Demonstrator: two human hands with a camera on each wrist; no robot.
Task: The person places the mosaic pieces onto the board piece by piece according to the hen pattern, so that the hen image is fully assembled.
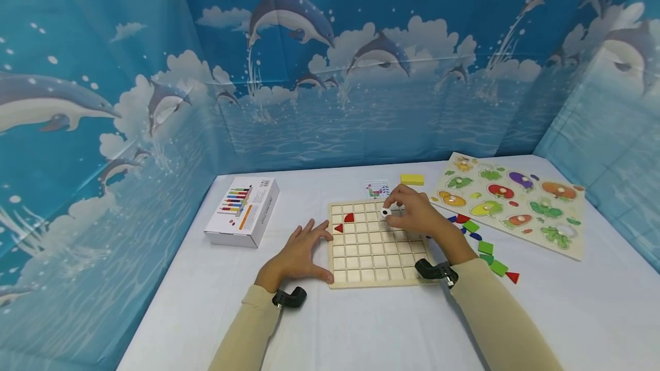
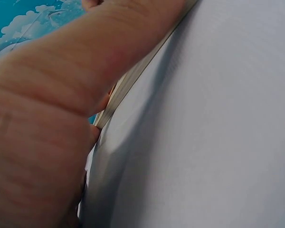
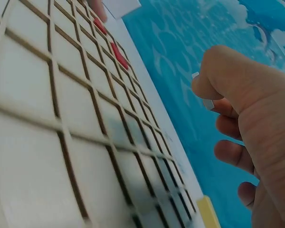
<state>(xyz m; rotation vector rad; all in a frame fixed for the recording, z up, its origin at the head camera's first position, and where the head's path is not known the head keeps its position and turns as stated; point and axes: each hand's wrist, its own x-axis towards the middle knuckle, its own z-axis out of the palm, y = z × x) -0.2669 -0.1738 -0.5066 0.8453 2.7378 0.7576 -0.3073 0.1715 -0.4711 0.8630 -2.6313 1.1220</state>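
A wooden grid board [image 1: 371, 262] lies on the white table. In its upper left cells sit a red quarter-round piece [image 1: 349, 217] and a red triangle [image 1: 338, 228]. My left hand [image 1: 300, 253] rests at the board's left edge, fingers spread, with the thumb near the lower corner. Between thumb and index finger, my right hand [image 1: 415, 213] pinches a small white tile [image 1: 385, 212] with a black dot, over the board's upper right part. In the right wrist view, only bits of that white tile [image 3: 208, 103] show past the fingers.
Loose green squares [image 1: 485, 247], blue pieces [image 1: 475, 236] and a red triangle [image 1: 513, 277] lie right of the board. Beyond them is a vegetable puzzle board [image 1: 531, 232]. A pattern card [image 1: 377, 189] and yellow block [image 1: 412, 179] lie behind; a white box [image 1: 239, 210] stands left.
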